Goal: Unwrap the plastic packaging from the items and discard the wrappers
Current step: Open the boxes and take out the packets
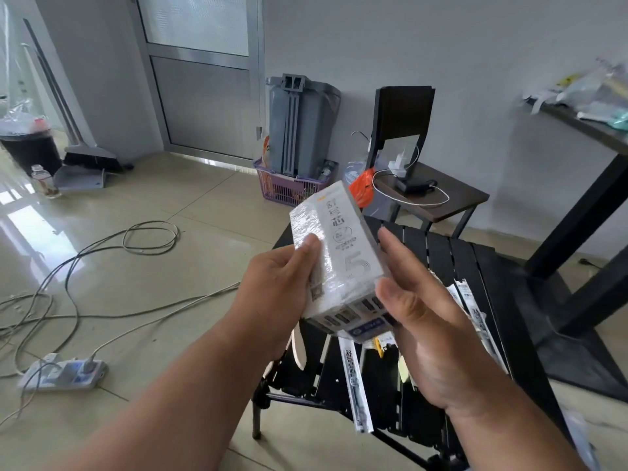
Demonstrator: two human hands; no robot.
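A white box (pixel 343 253) wrapped in shiny clear plastic, printed with a large "5", is held up in front of me above a black slatted table (pixel 482 287). My left hand (pixel 275 294) grips its left side, thumb on the front edge. My right hand (pixel 428 311) holds the right side, thumb on the lower right corner and fingers behind the box. Several long white wrapped packets (pixel 356 385) lie on the table below the box.
A grey bin (pixel 302 127) stands in a purple basket (pixel 289 186) by the far wall. A black bin (pixel 29 144) full of plastic is at far left. Cables and a power strip (pixel 64 373) lie on the tiled floor. A small side table (pixel 452 198) stands behind.
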